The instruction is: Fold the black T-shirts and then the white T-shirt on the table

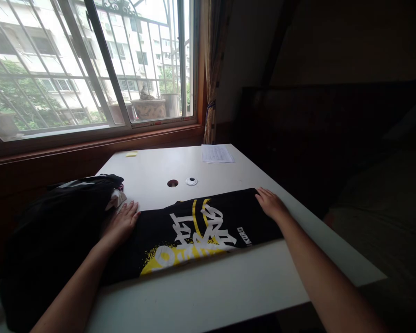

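Note:
A black garment (208,231) with white lettering and yellow splashes lies folded into a long strip across the white table (201,286). My left hand (123,219) rests flat on its left end, fingers apart, beside a dark clothes pile. At the strip's far right end, my right hand (270,202) lies on the upper corner with its fingers stretched out. Neither hand is wrapped round the cloth.
A large heap of dark clothes (55,231) covers the table's left side. Farther back are papers (217,153), a yellow note (131,154), a round hole (172,183) and a white round cap (191,181). A barred window and curtain (212,69) stand behind.

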The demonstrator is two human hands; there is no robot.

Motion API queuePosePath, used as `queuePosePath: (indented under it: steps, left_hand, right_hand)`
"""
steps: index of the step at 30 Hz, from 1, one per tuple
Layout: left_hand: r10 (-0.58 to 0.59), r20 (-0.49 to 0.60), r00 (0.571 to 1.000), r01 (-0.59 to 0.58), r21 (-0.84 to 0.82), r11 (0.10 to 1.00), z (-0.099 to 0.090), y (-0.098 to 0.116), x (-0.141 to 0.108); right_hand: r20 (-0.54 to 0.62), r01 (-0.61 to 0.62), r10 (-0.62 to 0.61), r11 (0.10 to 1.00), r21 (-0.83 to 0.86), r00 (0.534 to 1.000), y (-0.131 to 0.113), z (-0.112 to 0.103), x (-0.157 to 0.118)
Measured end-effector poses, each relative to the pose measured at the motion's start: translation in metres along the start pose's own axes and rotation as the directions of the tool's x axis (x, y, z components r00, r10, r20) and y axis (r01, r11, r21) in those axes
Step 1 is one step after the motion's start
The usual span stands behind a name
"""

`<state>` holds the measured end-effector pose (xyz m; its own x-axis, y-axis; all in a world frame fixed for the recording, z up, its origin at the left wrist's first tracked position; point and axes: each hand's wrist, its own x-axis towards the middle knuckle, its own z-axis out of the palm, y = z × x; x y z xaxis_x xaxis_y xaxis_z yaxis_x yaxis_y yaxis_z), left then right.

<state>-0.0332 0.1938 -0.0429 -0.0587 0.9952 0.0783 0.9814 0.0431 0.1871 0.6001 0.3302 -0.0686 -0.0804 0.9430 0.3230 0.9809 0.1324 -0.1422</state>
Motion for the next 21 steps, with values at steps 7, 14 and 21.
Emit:
queuePosePath:
  steps: [7, 14, 21]
  left_hand:
    - [-0.062, -0.14, 0.988, 0.022, -0.27, 0.963, -0.008, -0.022, 0.001]
    - [-0.226, -0.185, 0.956, 0.065, -0.62, 0.782, -0.031, -0.026, -0.014]
    - [-0.136, -0.082, 0.987, 0.046, -0.672, 0.739, -0.044, -0.012, -0.022]
  right_hand:
    - [-0.079, 0.01, -0.003, 0.996, 0.091, 0.997, 0.014, -0.001, 0.006]
    - [-0.15, -0.024, 0.041, 0.993, 0.112, 0.988, 0.022, -0.004, -0.001]
    - [-0.121, -0.101, 0.113, 0.99, 0.102, 0.986, 0.033, -0.012, -0.004]
